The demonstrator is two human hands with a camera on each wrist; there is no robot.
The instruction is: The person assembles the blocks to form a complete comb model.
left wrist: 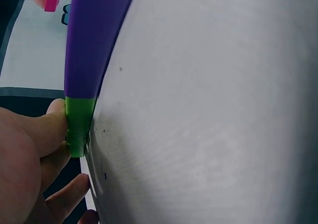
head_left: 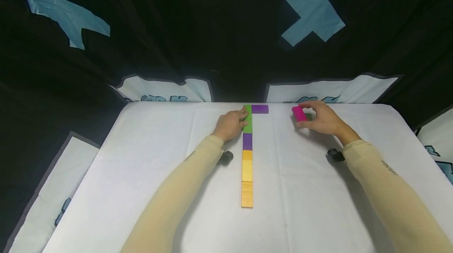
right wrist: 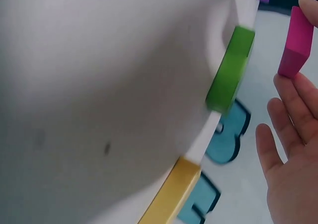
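Observation:
My right hand pinches a pink block between thumb and fingertips above the table's far right part. In the right wrist view the other fingers stand spread below the pink block. A green block lies on the cloth beside that hand. My left hand rests at the green blocks at the far end of a column, thumb and fingertips touching them. A purple block adjoins the column's top on the right. Below the green come another purple block and yellow blocks.
A white cloth covers the table. A yellow block lies near the loose green one, hidden from the head view. Dark curtain with blue patches hangs behind the far edge. Small black devices sit at both wrists.

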